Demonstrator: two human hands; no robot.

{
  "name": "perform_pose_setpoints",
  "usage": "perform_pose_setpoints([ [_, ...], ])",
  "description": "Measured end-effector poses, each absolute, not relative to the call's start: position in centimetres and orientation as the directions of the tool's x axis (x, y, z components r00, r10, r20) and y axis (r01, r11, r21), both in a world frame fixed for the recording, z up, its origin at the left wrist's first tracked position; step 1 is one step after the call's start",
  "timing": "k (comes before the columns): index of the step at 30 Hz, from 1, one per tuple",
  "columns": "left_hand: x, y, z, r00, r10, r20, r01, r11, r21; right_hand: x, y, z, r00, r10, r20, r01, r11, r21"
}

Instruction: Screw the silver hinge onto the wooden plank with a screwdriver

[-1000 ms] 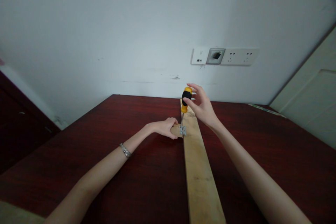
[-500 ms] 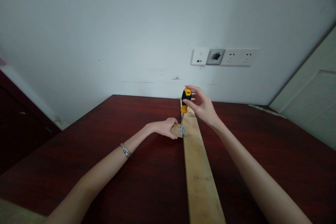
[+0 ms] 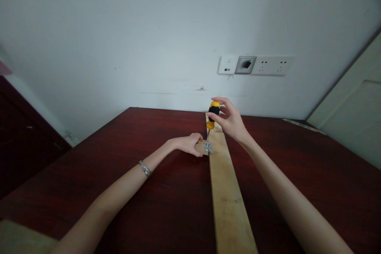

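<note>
Fingers [image 3: 222, 100] of the person's right hand [image 3: 232, 123] are curled in a grip on a yellow-and-black screwdriver [image 3: 214, 112] with a bulbous handle, the thumb pressed to the handle's near side and a bent finger over its top end. The tool stands nearly upright, its top leaning a little to the right, and its thin metal shaft [image 3: 207, 137] runs down below the fingers to a small silver-coloured metal hinge [image 3: 208, 148]; whether the tip sits in a screw is too small to tell. The left hand [image 3: 187, 145] is closed on a small, flat, light-brown wooden block [image 3: 201, 147], with fingers at its far edge and thumb at its near edge, so that the block's right end shows beyond them. That end lies against the left edge of a long, pale, knotted wooden plank [image 3: 229, 194], and the hinge spans the two pieces, just to the right of the left fingers. Plank and block lie on a dark reddish-brown wooden counter [image 3: 166, 202], and the plank's far end reaches toward a white wall [image 3: 89, 27]. A silver-coloured bracelet [image 3: 145, 168] circles the left wrist.
</note>
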State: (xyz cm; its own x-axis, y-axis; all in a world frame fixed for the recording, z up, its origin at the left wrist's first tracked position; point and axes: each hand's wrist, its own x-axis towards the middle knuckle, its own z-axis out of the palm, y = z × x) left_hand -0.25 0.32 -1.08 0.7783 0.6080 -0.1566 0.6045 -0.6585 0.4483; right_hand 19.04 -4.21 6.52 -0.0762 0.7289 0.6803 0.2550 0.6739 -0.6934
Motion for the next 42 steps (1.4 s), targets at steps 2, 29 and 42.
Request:
perform_pose_setpoints([
  [2, -0.2, 0.3, -1.0, 0.781, 0.604, -0.156, 0.601, -0.661, 0.449, 19.0, -4.3, 6.5, -0.084, 0.735, 0.673, 0.253, 0.669, -0.699],
  [29, -0.2, 0.0, -0.7, 0.771, 0.614, -0.169, 0.613, -0.645, 0.457, 20.4, -4.9, 7.5, -0.201, 0.703, 0.683, 0.268, 0.710, -0.652],
  [42, -0.1, 0.0, -0.5, 0.770, 0.612, -0.178, 0.618, -0.646, 0.448, 20.0, -4.6, 7.3, -0.095, 0.688, 0.720, 0.308, 0.708, -0.636],
])
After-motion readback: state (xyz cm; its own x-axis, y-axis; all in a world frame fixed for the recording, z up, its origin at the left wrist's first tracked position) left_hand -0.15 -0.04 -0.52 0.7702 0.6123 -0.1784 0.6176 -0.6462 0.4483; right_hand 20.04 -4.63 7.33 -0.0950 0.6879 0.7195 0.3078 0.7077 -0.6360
